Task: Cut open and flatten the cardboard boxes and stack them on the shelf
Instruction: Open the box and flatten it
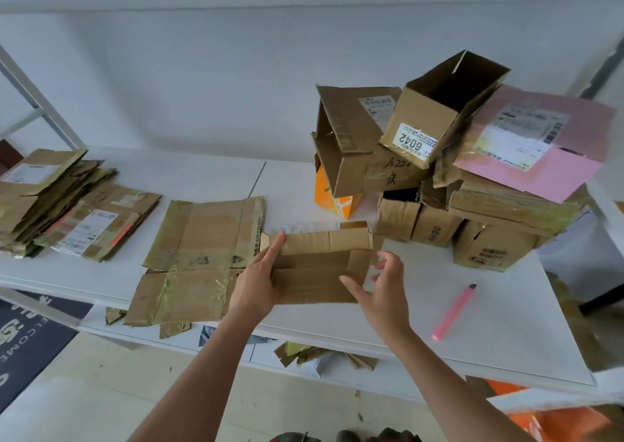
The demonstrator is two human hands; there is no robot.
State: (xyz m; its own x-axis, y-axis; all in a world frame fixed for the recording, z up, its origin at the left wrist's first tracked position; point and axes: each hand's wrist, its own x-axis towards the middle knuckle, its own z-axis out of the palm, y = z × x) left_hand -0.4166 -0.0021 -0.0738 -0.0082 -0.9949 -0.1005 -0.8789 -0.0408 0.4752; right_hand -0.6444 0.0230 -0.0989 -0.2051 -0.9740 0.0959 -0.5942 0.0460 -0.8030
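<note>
**Small box held between two hands at the shelf's front edge**

The small cardboard box (320, 262) lies near the front edge of the white shelf (489, 340), roughly at its middle, its long axis running left to right across the person's view. Its flaps are splayed but its walls look not yet pressed flat. The left hand (256, 283) holds the box's left end, fingers curled along that end with the forefinger stretched up its side. The right hand (381, 293) hovers at the right end with fingers spread and loosely bent, the thumb touching or almost touching the front right corner; it grips nothing.

The pink utility knife (454, 311) lies on the shelf to the right of the box, well clear of it, nearer the right hand than the left. If another cut is needed, I judge the right hand the natural one to reach for it, while the left steadies the box.

One flattened box (199, 259) lies just left of the held one, overhanging the front edge. A stack of flattened boxes (57, 202) sits at the left end. Uncut boxes (472, 178) are piled toward the back right corner.
</note>
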